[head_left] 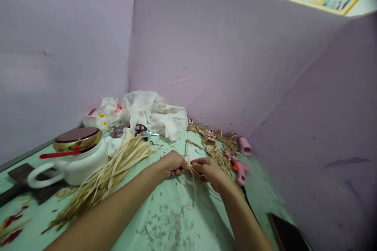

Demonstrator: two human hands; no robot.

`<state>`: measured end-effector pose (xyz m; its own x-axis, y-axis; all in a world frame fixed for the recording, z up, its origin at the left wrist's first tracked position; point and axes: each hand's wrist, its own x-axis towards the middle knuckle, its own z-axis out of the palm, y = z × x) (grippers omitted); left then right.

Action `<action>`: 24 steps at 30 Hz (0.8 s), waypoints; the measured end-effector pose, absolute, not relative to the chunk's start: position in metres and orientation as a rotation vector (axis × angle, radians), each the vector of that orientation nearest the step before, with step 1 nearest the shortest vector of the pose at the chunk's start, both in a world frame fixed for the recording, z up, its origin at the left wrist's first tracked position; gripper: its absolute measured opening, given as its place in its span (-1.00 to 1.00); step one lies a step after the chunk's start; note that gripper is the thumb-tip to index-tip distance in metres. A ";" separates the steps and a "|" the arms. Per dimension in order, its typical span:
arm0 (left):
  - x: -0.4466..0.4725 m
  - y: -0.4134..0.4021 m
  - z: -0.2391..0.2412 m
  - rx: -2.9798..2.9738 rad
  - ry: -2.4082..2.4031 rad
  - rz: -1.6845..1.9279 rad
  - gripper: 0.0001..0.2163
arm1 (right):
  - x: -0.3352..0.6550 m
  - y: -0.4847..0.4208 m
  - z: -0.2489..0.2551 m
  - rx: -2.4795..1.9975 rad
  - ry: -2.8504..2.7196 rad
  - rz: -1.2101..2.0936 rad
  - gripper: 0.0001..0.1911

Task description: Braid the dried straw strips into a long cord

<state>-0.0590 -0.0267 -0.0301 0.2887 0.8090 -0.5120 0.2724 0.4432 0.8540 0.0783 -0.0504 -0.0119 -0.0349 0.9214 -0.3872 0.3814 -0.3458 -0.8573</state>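
With the left hand [173, 163] curled into a fist, seem to be gripping slender, pale straw-coloured fibre strips [194, 190] at mid-scene, tips poking up beyond the fist and trailing down toward the near side. With the right hand [209, 170] half open, bringing thumb and forefinger up to the same strips, just right of the left fist; cannot tell whether pinching or only touching.

Looks like a fine fingertip step, working the strips together between both hands. Probably calls next for a firm hold on the left and a sure pinch on the right, without tugging so hard as to split the thin fibre.

Beyond and to the right, see brown plaited-fibre lengths [210, 147] dotted with red and white beads [211, 136], then a pink plastic glue gun [240, 174] and, farther off, a pink hollow roll [245, 146]. To the left, see a large bundle of dry, pale-yellow strips [118, 172] leaning against a white, glossy, handled pot [88, 162]. At the far left, see black-handled metal scissors [141, 128] before a white, crumpled plastic bag [153, 113].
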 end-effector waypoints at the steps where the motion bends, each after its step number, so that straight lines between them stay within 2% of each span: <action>1: -0.059 -0.027 -0.030 1.120 1.272 0.476 -0.95 | 0.075 -0.050 -0.015 -1.704 -1.385 1.423 -0.90; 6: -0.055 -0.031 -0.026 1.250 1.327 0.476 -0.94 | 0.075 -0.046 -0.029 -1.619 -1.337 1.445 -0.85; 11: -0.058 -0.028 -0.027 1.323 1.343 0.465 -0.97 | 0.081 -0.043 -0.033 -1.561 -1.321 1.462 -0.92; 24: -0.057 -0.025 -0.026 1.475 1.361 0.454 -0.95 | 0.079 -0.043 -0.033 -1.557 -1.363 1.415 -0.93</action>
